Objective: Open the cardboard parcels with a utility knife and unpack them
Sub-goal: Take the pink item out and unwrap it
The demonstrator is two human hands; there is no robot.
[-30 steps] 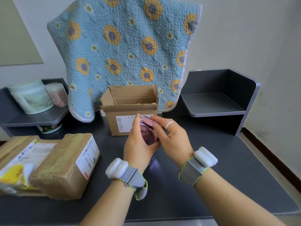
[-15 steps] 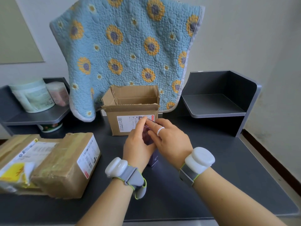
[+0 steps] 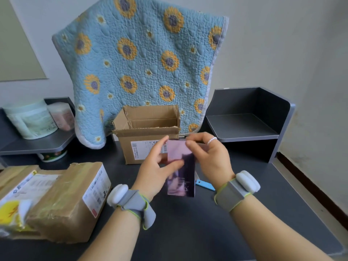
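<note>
A sunflower-patterned blue quilt (image 3: 143,61) is hung against the wall. Two tubs, pale green (image 3: 31,119) and pink (image 3: 61,115), are set on the left shelf (image 3: 37,146).

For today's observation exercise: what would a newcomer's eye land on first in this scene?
Probably the blue sunflower quilt hanging behind the desk, then the pink-and-purple packet held up at centre between the left hand and right hand. Behind it stands an open cardboard box; a taped parcel lies at left.
</note>
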